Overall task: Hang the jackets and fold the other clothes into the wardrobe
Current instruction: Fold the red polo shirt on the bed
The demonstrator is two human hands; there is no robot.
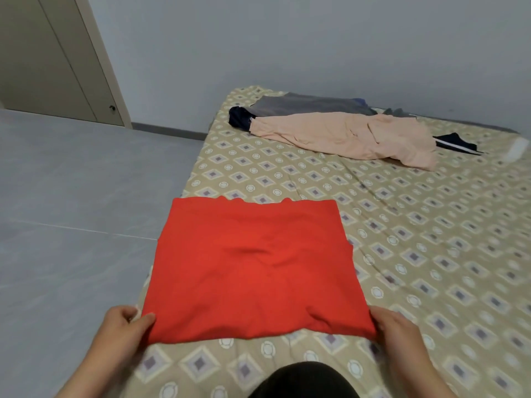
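Note:
A red garment (pixel 253 265), folded into a rectangle, lies flat on the near left part of the patterned bed (pixel 416 239). My left hand (pixel 126 326) pinches its near left corner, thumb on top. At the near right corner, my right hand (pixel 393 326) grips the fold the same way. Far across the bed lies a heap of clothes: a peach garment (pixel 344 136) on top, a grey one (pixel 310 106) behind it, a dark navy piece (pixel 240 119) at its left end, and a dark piece with white stripes (pixel 457 143) at the right.
The bed's left edge runs beside a grey tiled floor (pixel 71 211). A beige door (pixel 48 61) stands at the back left in the grey wall. Something dark (pixel 304 380) shows at the bottom edge, close to me.

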